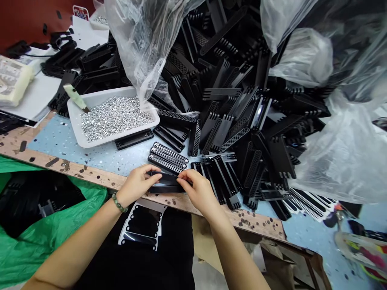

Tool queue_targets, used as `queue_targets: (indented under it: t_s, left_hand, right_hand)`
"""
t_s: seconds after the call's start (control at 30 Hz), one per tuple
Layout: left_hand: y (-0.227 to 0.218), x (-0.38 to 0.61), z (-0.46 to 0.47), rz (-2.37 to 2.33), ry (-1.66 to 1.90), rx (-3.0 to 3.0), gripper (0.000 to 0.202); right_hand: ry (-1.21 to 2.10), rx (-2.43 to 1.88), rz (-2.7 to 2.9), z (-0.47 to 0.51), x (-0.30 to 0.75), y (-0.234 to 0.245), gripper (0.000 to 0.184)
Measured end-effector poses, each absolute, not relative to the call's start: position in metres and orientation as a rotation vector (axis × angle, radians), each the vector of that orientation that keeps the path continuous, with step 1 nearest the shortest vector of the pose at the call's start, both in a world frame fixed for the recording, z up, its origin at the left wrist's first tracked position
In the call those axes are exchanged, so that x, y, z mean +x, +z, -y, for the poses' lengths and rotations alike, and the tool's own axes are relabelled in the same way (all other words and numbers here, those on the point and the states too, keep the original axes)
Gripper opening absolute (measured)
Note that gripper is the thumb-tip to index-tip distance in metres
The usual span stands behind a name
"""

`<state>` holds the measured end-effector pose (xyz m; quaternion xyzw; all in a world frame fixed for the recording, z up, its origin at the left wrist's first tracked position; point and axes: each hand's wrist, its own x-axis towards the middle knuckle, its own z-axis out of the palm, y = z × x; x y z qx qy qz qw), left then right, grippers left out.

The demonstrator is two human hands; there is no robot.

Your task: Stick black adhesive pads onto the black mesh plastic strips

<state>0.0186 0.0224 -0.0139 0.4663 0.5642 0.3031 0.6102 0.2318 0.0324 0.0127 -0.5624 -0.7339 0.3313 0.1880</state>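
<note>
Both of my hands are at the table's front edge. My left hand (136, 185) and my right hand (198, 189) grip a glossy black plastic strip (167, 181) from either end, and their fingers cover part of it. Just beyond them lie several black perforated mesh bars (167, 157), side by side. To the right of my right hand, a large heap of black comb-toothed plastic parts (238, 100) spreads across the table. A backing sheet (142, 223) with black oblong pads hangs below my left wrist.
A white tray (90, 139) of small silver washers stands at left, with a cream-handled knife (75, 96) on its rim. Clear plastic bags (142, 40) lie around the heap. A green bag (39, 245) holding black parts sits below the worn wooden table edge (75, 171).
</note>
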Motion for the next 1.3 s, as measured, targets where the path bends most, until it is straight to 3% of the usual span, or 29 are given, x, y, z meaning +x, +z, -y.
queue_targets:
  t_s: [0.27,0.77,0.93,1.3]
  left_hand:
    - [-0.013,0.018,-0.02,-1.275,0.703,1.114,0.028]
    - [-0.01,0.018,-0.021,-1.286,0.691,1.138,0.028]
    - [-0.013,0.02,-0.021,-1.331,0.678,1.145,0.026]
    - [-0.01,0.017,-0.02,-1.298,0.678,1.238,0.023]
  right_hand:
    - [1.04,-1.656,2.018,-0.039,0.231,0.019,0.009]
    - [0.818,-1.697,2.147,-0.038,0.225,0.017,0.009]
    - [0.612,-1.817,2.045,-0.035,0.231,0.009,0.014]
    - [0.977,-1.681,1.609,-0.028,0.242,-0.002,0.014]
